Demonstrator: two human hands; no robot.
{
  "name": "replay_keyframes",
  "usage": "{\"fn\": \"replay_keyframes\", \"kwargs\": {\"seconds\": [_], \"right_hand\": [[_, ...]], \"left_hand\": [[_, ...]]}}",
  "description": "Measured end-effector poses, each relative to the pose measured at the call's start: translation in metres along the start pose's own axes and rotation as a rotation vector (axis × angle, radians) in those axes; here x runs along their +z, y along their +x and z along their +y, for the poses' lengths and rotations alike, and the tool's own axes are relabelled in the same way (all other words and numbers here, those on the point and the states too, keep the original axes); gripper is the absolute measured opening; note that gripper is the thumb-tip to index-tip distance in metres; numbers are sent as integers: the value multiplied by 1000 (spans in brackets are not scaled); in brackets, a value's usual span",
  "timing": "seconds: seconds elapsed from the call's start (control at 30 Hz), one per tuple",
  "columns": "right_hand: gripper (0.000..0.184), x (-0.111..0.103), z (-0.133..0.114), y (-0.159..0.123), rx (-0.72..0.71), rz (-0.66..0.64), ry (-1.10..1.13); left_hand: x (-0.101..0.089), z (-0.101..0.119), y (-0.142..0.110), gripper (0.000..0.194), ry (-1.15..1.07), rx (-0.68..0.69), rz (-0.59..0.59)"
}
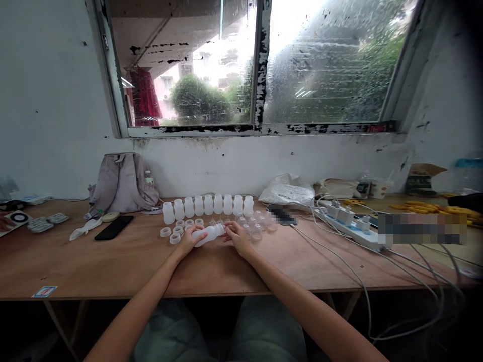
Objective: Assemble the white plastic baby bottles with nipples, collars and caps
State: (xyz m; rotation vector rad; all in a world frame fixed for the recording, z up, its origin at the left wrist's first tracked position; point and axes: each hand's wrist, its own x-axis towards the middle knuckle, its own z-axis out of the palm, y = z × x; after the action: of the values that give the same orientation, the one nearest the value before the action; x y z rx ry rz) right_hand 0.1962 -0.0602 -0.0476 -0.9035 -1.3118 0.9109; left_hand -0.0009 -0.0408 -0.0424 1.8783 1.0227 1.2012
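- The left hand (193, 239) gripped a frosted white plastic bottle (209, 235), tilted sideways over the brown wooden bench (211, 274).
- The right hand (237, 237) curled at its neck; its grip could not be told.
- Behind stood upright white bottles (209, 206).

Your left hand (193, 239) covers part of the bottle (207, 235), and your right hand (237, 238) hides its mouth, so you cannot tell what the fingertips do there. Right of the bottle, pixelation (422, 229) masks one end of the power strip (358, 232) and, nearer, part of a dark device (291, 219). Far left of it, the picture's edge cuts a white card (14, 223); front-left, you find a sticker (44, 291) too small to read.
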Motion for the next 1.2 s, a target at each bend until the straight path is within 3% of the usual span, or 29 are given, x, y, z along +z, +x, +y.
{"fn": "replay_keyframes", "kwargs": {"seconds": [0.5, 1.2], "right_hand": [[21, 1, -7, -2, -28, -10, -62], [23, 0, -3, -2, -58, -17, -158]], "left_hand": [[-7, 13, -5, 28, -97, -20, -6], [-9, 12, -3, 24, -93, 3, 31]]}}
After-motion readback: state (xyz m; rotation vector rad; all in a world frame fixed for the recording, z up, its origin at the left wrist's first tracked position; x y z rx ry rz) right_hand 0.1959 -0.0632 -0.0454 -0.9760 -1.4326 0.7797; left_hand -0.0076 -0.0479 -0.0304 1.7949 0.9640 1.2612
